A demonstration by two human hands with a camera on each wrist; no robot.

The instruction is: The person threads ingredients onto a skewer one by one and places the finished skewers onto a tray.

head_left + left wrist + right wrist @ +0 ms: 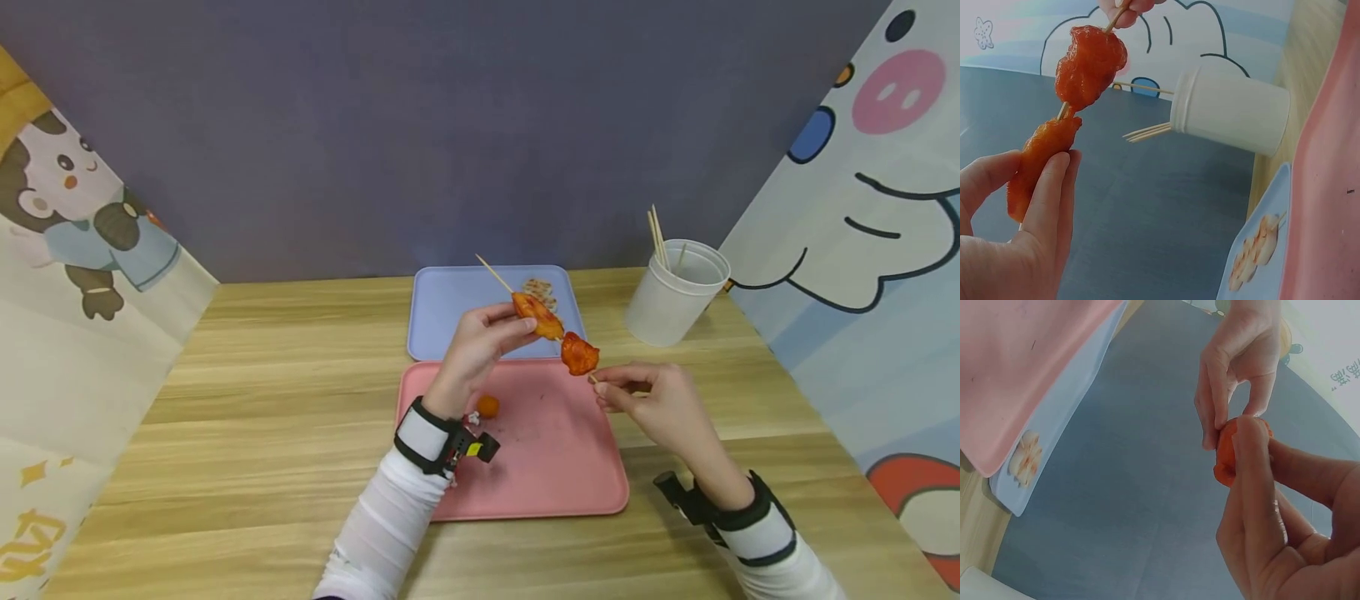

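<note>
Over the trays, a bamboo skewer point(495, 273) carries two glazed meat pieces. My left hand point(487, 340) pinches the long golden-orange piece point(1041, 159) between thumb and fingers. Below it on the stick sits a rounder, redder piece point(580, 354), with a short bit of skewer showing between the two. My right hand point(652, 404) pinches the lower end of the stick with thumb and fingertips, just under the red piece. In the right wrist view, its fingers partly hide the red meat point(1225, 456).
The pink tray point(555, 467) holds an orange ball point(487, 407) and small red-and-white things partly hidden by the left wrist. Behind it, a blue tray point(450, 292) bears a skewer of pale browned pieces point(1254, 253). A white cup point(663, 304) with several skewers stands right.
</note>
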